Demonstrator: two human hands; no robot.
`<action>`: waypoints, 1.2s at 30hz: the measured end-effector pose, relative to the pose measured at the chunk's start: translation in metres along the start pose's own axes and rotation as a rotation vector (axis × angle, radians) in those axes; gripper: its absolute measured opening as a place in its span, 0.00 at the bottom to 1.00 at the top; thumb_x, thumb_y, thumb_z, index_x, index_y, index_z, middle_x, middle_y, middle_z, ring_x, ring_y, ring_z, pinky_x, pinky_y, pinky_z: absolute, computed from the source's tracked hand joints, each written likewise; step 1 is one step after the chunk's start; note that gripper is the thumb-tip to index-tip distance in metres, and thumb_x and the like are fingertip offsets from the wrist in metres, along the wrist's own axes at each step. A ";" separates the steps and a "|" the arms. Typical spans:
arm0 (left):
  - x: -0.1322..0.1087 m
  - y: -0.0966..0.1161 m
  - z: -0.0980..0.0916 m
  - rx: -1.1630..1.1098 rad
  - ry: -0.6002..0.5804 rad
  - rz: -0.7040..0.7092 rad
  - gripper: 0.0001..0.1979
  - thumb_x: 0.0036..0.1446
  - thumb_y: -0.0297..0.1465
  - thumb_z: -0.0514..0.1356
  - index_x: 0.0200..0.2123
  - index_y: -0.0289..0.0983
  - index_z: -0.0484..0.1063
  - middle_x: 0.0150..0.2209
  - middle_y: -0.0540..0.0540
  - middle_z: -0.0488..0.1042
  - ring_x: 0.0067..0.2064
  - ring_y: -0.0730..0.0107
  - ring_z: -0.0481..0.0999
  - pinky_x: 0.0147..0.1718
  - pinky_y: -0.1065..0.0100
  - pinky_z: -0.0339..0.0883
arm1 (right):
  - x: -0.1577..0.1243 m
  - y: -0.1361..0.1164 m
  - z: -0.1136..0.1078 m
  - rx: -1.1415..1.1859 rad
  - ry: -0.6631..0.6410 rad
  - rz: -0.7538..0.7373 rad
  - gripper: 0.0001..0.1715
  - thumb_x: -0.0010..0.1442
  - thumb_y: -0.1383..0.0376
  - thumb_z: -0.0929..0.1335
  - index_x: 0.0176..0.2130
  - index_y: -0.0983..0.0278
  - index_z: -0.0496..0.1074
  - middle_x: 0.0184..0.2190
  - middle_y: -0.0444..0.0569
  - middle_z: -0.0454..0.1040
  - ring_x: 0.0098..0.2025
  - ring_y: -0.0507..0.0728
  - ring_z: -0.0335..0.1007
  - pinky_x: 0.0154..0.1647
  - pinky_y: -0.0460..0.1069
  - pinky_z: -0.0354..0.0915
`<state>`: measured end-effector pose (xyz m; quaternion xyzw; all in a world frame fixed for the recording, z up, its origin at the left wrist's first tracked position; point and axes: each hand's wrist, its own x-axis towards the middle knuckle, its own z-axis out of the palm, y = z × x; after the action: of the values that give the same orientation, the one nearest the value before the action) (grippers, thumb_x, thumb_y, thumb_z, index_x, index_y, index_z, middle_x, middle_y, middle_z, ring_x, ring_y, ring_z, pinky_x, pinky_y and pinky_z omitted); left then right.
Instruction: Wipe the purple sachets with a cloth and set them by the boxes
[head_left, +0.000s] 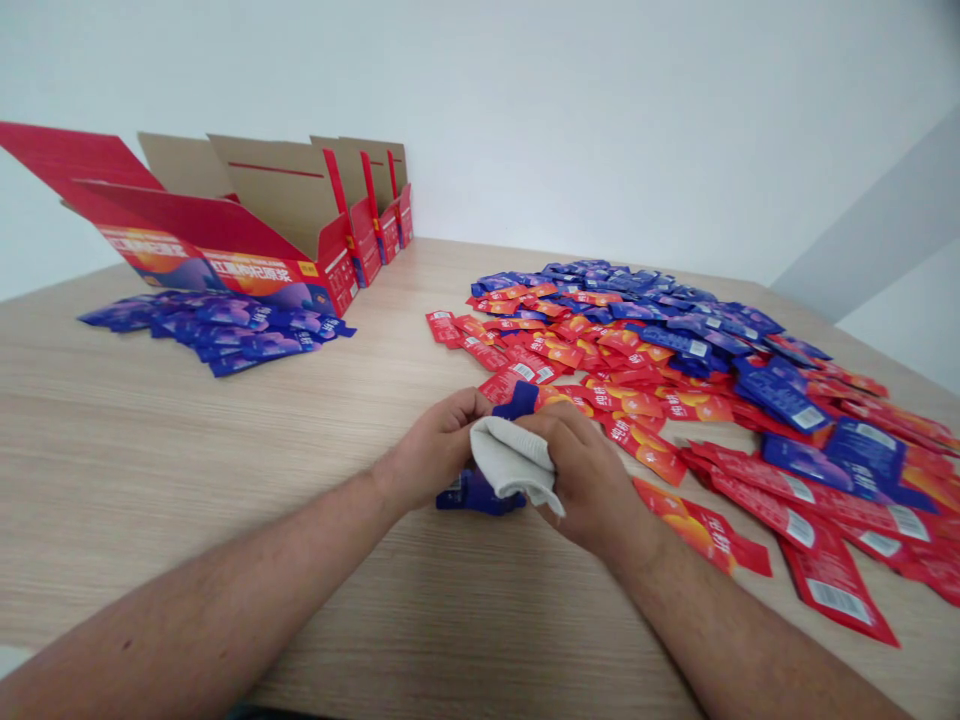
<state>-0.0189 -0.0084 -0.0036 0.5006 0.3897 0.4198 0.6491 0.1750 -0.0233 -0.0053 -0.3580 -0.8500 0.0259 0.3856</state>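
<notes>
While left grip (433, 448) and right grip (583, 478) clench a white cloth (508, 460) | blue sachet (480, 496) beneath

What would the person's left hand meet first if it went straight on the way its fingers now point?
The left hand would meet the white cloth first; it seems already touching, with the right hand just beyond, though depth is unclear.
</notes>
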 end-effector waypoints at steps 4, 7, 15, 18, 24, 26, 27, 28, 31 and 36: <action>0.000 0.000 0.000 0.042 0.017 0.000 0.12 0.58 0.36 0.63 0.31 0.38 0.63 0.24 0.57 0.64 0.23 0.81 0.61 0.23 0.75 0.56 | 0.000 0.001 -0.001 -0.097 0.082 0.123 0.10 0.63 0.64 0.69 0.46 0.62 0.71 0.38 0.53 0.75 0.40 0.62 0.72 0.37 0.55 0.69; 0.000 -0.001 0.000 0.009 -0.001 0.009 0.13 0.55 0.36 0.65 0.31 0.37 0.63 0.24 0.57 0.64 0.23 0.80 0.61 0.23 0.74 0.56 | 0.000 0.001 -0.001 -0.007 0.024 0.050 0.11 0.62 0.65 0.69 0.46 0.62 0.71 0.39 0.52 0.75 0.42 0.61 0.72 0.39 0.54 0.69; 0.000 -0.002 -0.001 0.007 0.045 0.002 0.13 0.56 0.37 0.64 0.31 0.38 0.63 0.24 0.56 0.64 0.23 0.80 0.61 0.23 0.74 0.56 | -0.001 0.005 0.003 -0.054 0.051 0.121 0.11 0.64 0.63 0.68 0.47 0.63 0.71 0.39 0.53 0.75 0.42 0.61 0.72 0.38 0.55 0.69; 0.000 -0.002 -0.001 0.029 0.019 0.043 0.13 0.54 0.36 0.66 0.31 0.37 0.65 0.24 0.56 0.65 0.24 0.80 0.62 0.23 0.74 0.56 | 0.000 0.003 0.003 0.042 -0.011 0.021 0.13 0.62 0.65 0.69 0.48 0.61 0.71 0.40 0.52 0.75 0.43 0.60 0.72 0.39 0.53 0.69; 0.001 -0.002 -0.002 0.033 0.046 0.019 0.11 0.59 0.35 0.62 0.31 0.38 0.63 0.23 0.57 0.63 0.22 0.80 0.59 0.23 0.74 0.55 | -0.001 0.007 0.002 -0.039 0.018 0.143 0.10 0.64 0.62 0.68 0.46 0.62 0.72 0.40 0.53 0.75 0.43 0.62 0.72 0.40 0.55 0.68; 0.000 -0.002 -0.002 0.035 0.031 0.029 0.11 0.57 0.35 0.63 0.31 0.37 0.64 0.23 0.56 0.64 0.23 0.80 0.60 0.23 0.74 0.55 | -0.001 0.007 0.002 0.028 -0.019 0.056 0.11 0.63 0.62 0.69 0.47 0.61 0.71 0.40 0.53 0.76 0.42 0.61 0.72 0.39 0.54 0.68; 0.001 -0.003 -0.002 0.042 0.025 0.033 0.11 0.57 0.35 0.64 0.32 0.37 0.64 0.23 0.56 0.64 0.23 0.80 0.60 0.24 0.74 0.55 | -0.001 0.007 0.002 0.047 -0.029 0.039 0.12 0.63 0.63 0.69 0.47 0.61 0.71 0.40 0.52 0.76 0.42 0.60 0.72 0.39 0.54 0.69; 0.001 -0.003 -0.002 0.048 0.027 0.033 0.12 0.57 0.35 0.64 0.32 0.37 0.64 0.24 0.56 0.65 0.24 0.80 0.60 0.24 0.74 0.55 | -0.001 0.007 0.002 0.043 -0.027 0.050 0.12 0.63 0.63 0.69 0.47 0.61 0.71 0.40 0.52 0.75 0.41 0.60 0.73 0.38 0.54 0.68; 0.002 -0.005 -0.003 0.048 0.061 0.022 0.12 0.59 0.36 0.62 0.31 0.38 0.62 0.24 0.56 0.63 0.24 0.80 0.60 0.23 0.73 0.53 | 0.000 0.009 0.002 -0.044 0.019 0.149 0.10 0.63 0.64 0.68 0.46 0.62 0.71 0.38 0.52 0.75 0.40 0.61 0.72 0.37 0.54 0.68; 0.001 -0.003 -0.002 0.059 0.037 0.057 0.12 0.57 0.36 0.63 0.31 0.37 0.64 0.25 0.55 0.64 0.25 0.79 0.61 0.25 0.73 0.55 | -0.001 0.008 0.001 0.041 -0.034 0.052 0.13 0.62 0.64 0.69 0.48 0.61 0.70 0.41 0.52 0.76 0.42 0.60 0.73 0.39 0.53 0.68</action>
<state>-0.0201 -0.0070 -0.0074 0.5227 0.3995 0.4353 0.6146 0.1791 -0.0176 -0.0095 -0.3717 -0.8461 0.0594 0.3773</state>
